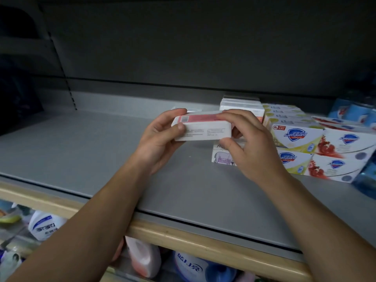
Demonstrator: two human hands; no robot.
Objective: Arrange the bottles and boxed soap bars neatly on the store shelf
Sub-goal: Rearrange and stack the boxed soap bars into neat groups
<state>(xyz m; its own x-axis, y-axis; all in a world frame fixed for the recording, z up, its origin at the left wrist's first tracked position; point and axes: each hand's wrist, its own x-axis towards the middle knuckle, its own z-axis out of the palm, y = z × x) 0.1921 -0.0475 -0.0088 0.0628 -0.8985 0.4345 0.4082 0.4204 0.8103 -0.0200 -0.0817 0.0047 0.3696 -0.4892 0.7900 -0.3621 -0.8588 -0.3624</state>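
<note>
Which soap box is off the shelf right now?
The white box with the pink top, held by the left hand and right hand; the others sit stacked.

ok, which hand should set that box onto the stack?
Probably right: the right hand grips the soap box at the end nearest the stacked boxes; the left hand holds the far end.
</note>
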